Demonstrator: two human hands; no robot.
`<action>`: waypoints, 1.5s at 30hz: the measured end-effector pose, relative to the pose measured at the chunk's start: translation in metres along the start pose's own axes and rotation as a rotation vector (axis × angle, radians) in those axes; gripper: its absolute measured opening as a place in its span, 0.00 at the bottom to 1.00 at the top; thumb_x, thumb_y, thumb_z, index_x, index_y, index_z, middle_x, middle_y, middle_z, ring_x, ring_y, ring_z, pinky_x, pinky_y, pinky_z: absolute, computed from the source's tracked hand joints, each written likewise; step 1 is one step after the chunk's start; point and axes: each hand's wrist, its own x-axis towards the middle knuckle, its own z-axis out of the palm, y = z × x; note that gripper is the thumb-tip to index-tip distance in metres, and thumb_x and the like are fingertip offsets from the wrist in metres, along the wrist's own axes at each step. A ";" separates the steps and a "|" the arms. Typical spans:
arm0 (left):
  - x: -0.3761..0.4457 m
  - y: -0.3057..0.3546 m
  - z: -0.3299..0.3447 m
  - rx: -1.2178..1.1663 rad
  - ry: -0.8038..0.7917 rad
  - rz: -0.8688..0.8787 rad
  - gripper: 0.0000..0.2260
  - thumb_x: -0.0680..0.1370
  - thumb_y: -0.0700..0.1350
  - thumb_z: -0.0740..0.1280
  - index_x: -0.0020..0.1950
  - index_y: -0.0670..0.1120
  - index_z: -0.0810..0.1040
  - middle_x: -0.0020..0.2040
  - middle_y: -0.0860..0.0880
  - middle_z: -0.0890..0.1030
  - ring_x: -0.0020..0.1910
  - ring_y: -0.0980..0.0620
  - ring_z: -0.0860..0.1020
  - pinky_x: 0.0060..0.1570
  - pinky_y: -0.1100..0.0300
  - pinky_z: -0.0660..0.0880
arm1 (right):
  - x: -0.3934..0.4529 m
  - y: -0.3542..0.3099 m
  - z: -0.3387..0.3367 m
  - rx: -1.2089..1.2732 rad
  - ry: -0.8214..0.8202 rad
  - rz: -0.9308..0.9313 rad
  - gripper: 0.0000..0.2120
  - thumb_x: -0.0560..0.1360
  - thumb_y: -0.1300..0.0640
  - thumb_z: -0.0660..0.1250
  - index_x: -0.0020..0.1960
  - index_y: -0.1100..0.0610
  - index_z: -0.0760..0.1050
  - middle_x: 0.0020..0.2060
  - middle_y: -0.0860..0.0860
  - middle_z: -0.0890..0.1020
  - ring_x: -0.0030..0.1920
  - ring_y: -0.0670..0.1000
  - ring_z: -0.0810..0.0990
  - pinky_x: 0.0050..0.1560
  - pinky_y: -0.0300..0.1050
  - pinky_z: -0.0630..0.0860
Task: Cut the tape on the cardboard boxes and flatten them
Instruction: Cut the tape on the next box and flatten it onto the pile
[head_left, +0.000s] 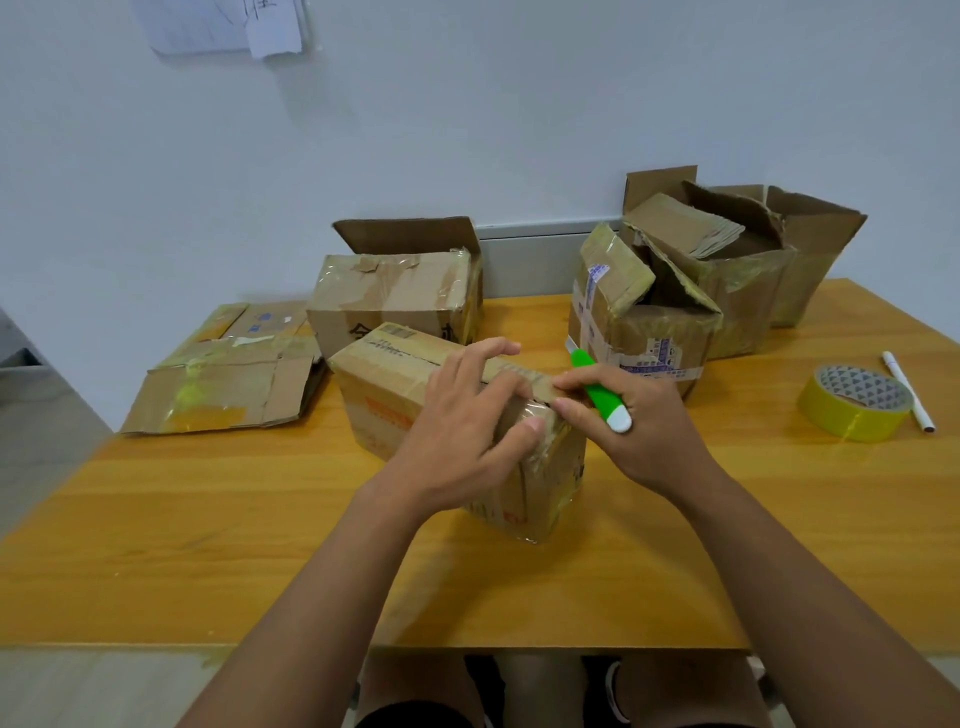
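A taped cardboard box (395, 410) stands in the middle of the wooden table (208, 545). My left hand (467, 431) rests on the box's top near end, fingers curved over the taped seam. My right hand (639, 421) holds a green and white utility knife (597, 395) between its fingers, blade end pointing away, while its thumb and forefinger touch the tape at the box's right top edge.
A flattened box (223, 379) lies at the left. A closed taped box (395, 296) stands behind the centre one. Open boxes (644, 322) (748, 260) are at the back right. A yellow tape roll (854, 408) and a white pen (906, 389) lie at the right.
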 end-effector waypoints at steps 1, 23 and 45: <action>0.000 0.000 0.000 -0.001 0.007 0.006 0.13 0.79 0.58 0.56 0.55 0.53 0.73 0.71 0.56 0.61 0.68 0.59 0.58 0.66 0.54 0.58 | -0.001 0.001 -0.002 0.020 -0.035 0.040 0.15 0.74 0.44 0.69 0.56 0.51 0.81 0.47 0.42 0.83 0.48 0.41 0.81 0.45 0.39 0.78; 0.004 0.002 0.029 0.020 0.309 0.026 0.15 0.81 0.47 0.54 0.50 0.44 0.79 0.49 0.51 0.83 0.50 0.56 0.77 0.62 0.52 0.69 | -0.065 -0.073 0.031 0.796 0.641 0.614 0.10 0.78 0.54 0.65 0.49 0.59 0.81 0.32 0.54 0.81 0.34 0.51 0.80 0.35 0.44 0.77; 0.004 0.001 0.029 0.016 0.306 0.021 0.13 0.80 0.46 0.54 0.51 0.45 0.78 0.50 0.52 0.84 0.50 0.56 0.78 0.58 0.58 0.68 | -0.057 -0.081 0.038 0.658 0.567 0.541 0.06 0.78 0.64 0.66 0.48 0.54 0.78 0.37 0.51 0.85 0.38 0.50 0.85 0.39 0.39 0.81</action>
